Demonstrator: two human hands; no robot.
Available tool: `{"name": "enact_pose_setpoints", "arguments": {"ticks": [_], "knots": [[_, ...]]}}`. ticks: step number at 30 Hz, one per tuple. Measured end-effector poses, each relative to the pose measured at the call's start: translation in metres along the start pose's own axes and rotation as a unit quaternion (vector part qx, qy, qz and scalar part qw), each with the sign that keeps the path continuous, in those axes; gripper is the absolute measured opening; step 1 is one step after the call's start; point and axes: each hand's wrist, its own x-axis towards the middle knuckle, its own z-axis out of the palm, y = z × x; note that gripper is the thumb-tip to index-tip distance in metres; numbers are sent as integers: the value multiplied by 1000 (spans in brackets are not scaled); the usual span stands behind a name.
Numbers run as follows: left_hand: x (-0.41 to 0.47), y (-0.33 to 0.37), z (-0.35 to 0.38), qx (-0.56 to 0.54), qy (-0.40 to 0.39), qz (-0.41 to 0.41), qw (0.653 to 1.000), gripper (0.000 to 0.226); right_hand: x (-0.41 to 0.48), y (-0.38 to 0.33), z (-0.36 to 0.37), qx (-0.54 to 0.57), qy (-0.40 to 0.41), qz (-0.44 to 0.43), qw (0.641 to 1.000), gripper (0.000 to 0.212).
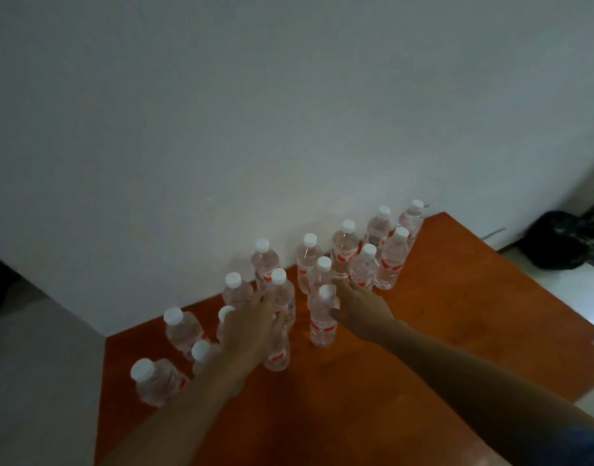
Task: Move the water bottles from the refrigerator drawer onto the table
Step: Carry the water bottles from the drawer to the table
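Head view: water bottles (347, 250) noted standing, clustered on orange table (423, 331) along white wall (288, 129). Left hand (251, 326) laid over front bottle (278, 356); grip blurred, cannot be told. Right hand (361, 307) seen with fingers extended, thumb touching nearest bottle (322, 326); nothing clasped. Black bag (557, 240) observed on floor, right.

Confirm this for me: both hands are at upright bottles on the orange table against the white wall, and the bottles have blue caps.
One thing is wrong: the caps are white, not blue, as the head view shows. The rest stands: the left hand and right hand are at upright bottles on the orange table against the white wall.
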Motion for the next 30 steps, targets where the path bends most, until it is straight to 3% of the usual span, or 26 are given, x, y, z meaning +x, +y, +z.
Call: {"name": "enact_pose_setpoints", "arguments": {"ticks": [6,12,17,24,30], "knots": [[7,56,-21,-9,1,125,992,30,-75,41,-42,-57,23,113,992,52],[-18,178,8,-37,-85,269,959,22,-205,112,-82,-77,61,249,964,40],[-80,313,36,12,-131,399,907,24,-368,163,-100,-65,109,374,919,38],[-216,490,74,-45,-174,501,846,25,-609,222,-101,-37,142,525,839,41],[-308,601,103,-16,-200,582,788,30,-750,254,-100,2,174,618,767,39]]}}
